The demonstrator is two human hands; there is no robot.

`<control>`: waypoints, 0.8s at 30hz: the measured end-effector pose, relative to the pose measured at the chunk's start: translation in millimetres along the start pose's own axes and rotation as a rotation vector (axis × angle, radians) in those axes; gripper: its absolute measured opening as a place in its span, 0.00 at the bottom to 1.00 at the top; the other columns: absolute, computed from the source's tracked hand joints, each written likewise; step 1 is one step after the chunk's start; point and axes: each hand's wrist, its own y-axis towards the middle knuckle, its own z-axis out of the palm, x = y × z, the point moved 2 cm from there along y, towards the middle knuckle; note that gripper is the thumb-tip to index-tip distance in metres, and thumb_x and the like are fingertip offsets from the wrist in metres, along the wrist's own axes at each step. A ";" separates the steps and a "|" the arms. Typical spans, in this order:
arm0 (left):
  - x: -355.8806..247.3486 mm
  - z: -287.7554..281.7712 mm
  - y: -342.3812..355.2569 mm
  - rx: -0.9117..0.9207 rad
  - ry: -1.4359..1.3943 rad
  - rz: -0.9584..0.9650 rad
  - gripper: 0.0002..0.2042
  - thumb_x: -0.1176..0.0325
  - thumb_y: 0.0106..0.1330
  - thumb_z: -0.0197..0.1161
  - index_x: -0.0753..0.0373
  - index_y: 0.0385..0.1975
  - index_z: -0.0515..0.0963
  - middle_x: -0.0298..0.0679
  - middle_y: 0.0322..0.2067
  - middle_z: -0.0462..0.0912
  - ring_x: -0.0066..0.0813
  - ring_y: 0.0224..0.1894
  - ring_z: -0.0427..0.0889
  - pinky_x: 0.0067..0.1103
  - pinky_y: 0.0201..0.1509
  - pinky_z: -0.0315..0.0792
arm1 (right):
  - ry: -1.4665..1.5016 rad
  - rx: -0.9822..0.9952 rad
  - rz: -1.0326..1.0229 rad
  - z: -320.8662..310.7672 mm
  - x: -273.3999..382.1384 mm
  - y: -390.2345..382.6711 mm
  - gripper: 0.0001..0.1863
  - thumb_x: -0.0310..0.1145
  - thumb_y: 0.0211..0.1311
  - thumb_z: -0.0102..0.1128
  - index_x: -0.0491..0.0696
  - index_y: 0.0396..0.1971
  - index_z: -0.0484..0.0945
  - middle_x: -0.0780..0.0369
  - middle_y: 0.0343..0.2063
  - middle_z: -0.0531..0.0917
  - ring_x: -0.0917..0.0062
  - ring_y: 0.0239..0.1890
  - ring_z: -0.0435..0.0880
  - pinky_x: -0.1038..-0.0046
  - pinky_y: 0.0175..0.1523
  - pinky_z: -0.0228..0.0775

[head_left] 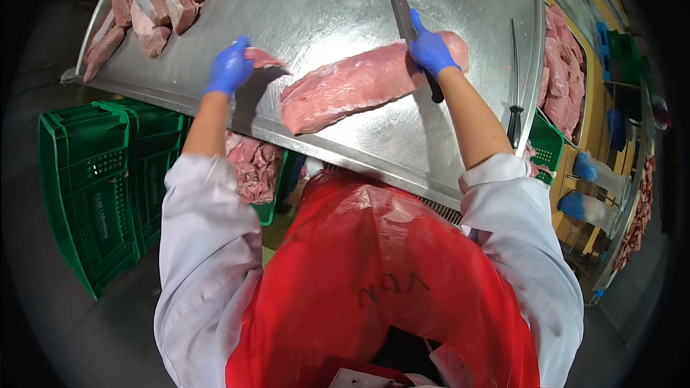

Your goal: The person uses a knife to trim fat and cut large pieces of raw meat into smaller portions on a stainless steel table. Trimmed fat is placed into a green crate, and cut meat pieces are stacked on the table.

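Note:
A long, pale pink pork loin (352,88) lies slantwise across the steel table (323,0). Over its right end, my right hand (433,50), in a blue glove, is closed around a knife (402,11). The blade points away from me, and the black handle end shows below the hand. To the left of the loin, my left hand (231,70), also gloved in blue, pinches a small strip of meat (264,58) just above the table. A gap separates this strip from the loin.
Several meat pieces (172,0) are heaped at the table's far left. A long thin blade with a black handle (514,123) lies along the right edge. Green crates (86,194) stand at left; meat trimmings (253,169) sit below the near edge. More meat (562,75) fills a container at right.

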 end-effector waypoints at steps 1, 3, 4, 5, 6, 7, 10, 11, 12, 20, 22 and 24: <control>-3.0 -33.2 -8.2 -0.055 -0.036 -0.040 0.18 0.65 0.62 0.64 0.59 0.50 0.74 0.56 0.42 0.84 0.60 0.46 0.82 0.44 0.46 0.76 | 0.064 -0.115 -0.062 19.4 -32.5 10.1 0.44 0.26 0.61 0.48 0.58 0.77 0.43 0.41 0.34 0.85 0.58 0.27 0.87 0.61 0.40 0.80; 28.2 -81.6 -56.7 -0.207 -0.123 -0.029 0.21 0.62 0.62 0.65 0.57 0.55 0.74 0.54 0.42 0.84 0.58 0.46 0.83 0.42 0.46 0.76 | 0.208 -0.121 -0.089 31.2 -38.5 14.0 0.43 0.27 0.61 0.48 0.60 0.77 0.46 0.41 0.35 0.85 0.57 0.28 0.87 0.61 0.42 0.80; 30.7 -107.6 -86.2 -0.223 -0.037 -0.073 0.19 0.63 0.62 0.64 0.57 0.53 0.75 0.54 0.41 0.85 0.56 0.45 0.84 0.41 0.45 0.77 | 0.283 -0.028 -0.033 19.9 -17.5 6.6 0.43 0.28 0.61 0.49 0.60 0.77 0.47 0.41 0.36 0.85 0.56 0.29 0.87 0.61 0.43 0.80; 40.1 -126.1 -114.1 -0.230 -0.011 -0.201 0.17 0.66 0.62 0.62 0.58 0.51 0.76 0.54 0.39 0.85 0.56 0.43 0.85 0.40 0.42 0.77 | 0.359 0.062 0.017 14.8 -6.2 0.8 0.42 0.29 0.61 0.49 0.61 0.77 0.48 0.41 0.37 0.85 0.55 0.31 0.88 0.60 0.45 0.80; 41.9 -144.1 -138.6 -0.271 -0.048 -0.155 0.15 0.69 0.61 0.61 0.59 0.48 0.76 0.54 0.36 0.84 0.56 0.40 0.85 0.38 0.41 0.77 | 0.401 0.053 -0.035 13.2 -12.5 3.2 0.43 0.31 0.60 0.51 0.66 0.76 0.49 0.42 0.41 0.84 0.53 0.36 0.88 0.59 0.48 0.79; 56.1 -154.5 -164.1 -0.240 -0.004 -0.192 0.14 0.71 0.60 0.59 0.61 0.47 0.76 0.53 0.36 0.84 0.56 0.40 0.85 0.37 0.41 0.76 | 0.340 -0.038 -0.165 10.6 -24.7 12.5 0.43 0.31 0.61 0.52 0.67 0.76 0.49 0.43 0.42 0.85 0.53 0.36 0.88 0.59 0.48 0.79; 100.3 -155.5 -237.6 -0.138 -0.030 -0.381 0.15 0.74 0.58 0.58 0.65 0.47 0.75 0.55 0.39 0.83 0.55 0.43 0.84 0.36 0.45 0.77 | 0.194 -0.221 -0.429 1.3 -67.8 26.6 0.43 0.33 0.62 0.54 0.73 0.75 0.49 0.48 0.39 0.86 0.60 0.32 0.88 0.63 0.45 0.81; 143.6 -135.5 -280.5 -0.162 0.069 -0.442 0.19 0.72 0.57 0.62 0.66 0.50 0.75 0.54 0.42 0.83 0.52 0.47 0.83 0.37 0.52 0.76 | 0.233 -0.124 -0.372 -2.2 -69.3 28.3 0.43 0.33 0.63 0.54 0.73 0.76 0.49 0.49 0.38 0.86 0.61 0.31 0.88 0.63 0.44 0.81; 113.6 -128.0 -278.5 -0.045 0.302 -0.452 0.22 0.70 0.55 0.65 0.66 0.51 0.75 0.53 0.45 0.83 0.52 0.50 0.82 0.38 0.55 0.75 | 0.249 -0.044 -0.274 -9.0 -80.5 21.4 0.43 0.33 0.63 0.55 0.74 0.76 0.49 0.49 0.37 0.87 0.63 0.30 0.88 0.64 0.44 0.81; -151.5 13.7 -141.2 -0.007 0.086 0.178 0.42 0.59 0.48 0.76 0.63 0.65 0.65 0.55 0.63 0.69 0.56 0.65 0.68 0.44 0.68 0.63 | 0.620 -0.110 -0.044 -5.7 -106.1 -26.3 0.42 0.31 0.67 0.54 0.69 0.77 0.46 0.58 0.23 0.83 0.77 0.19 0.81 0.71 0.31 0.79; -190.0 25.6 -103.3 -0.008 0.106 0.233 0.44 0.59 0.46 0.77 0.63 0.65 0.64 0.56 0.62 0.70 0.56 0.65 0.68 0.43 0.67 0.64 | 0.610 -0.152 -0.003 -0.3 -106.0 -37.5 0.43 0.30 0.67 0.55 0.69 0.77 0.45 0.58 0.24 0.83 0.77 0.20 0.81 0.71 0.31 0.80; -201.4 43.9 -68.3 0.038 0.060 0.285 0.45 0.58 0.44 0.78 0.64 0.64 0.64 0.56 0.61 0.71 0.55 0.63 0.71 0.41 0.65 0.67 | 0.563 -0.219 0.042 2.0 -108.0 -50.3 0.44 0.30 0.66 0.56 0.68 0.77 0.45 0.58 0.27 0.84 0.77 0.21 0.82 0.72 0.31 0.80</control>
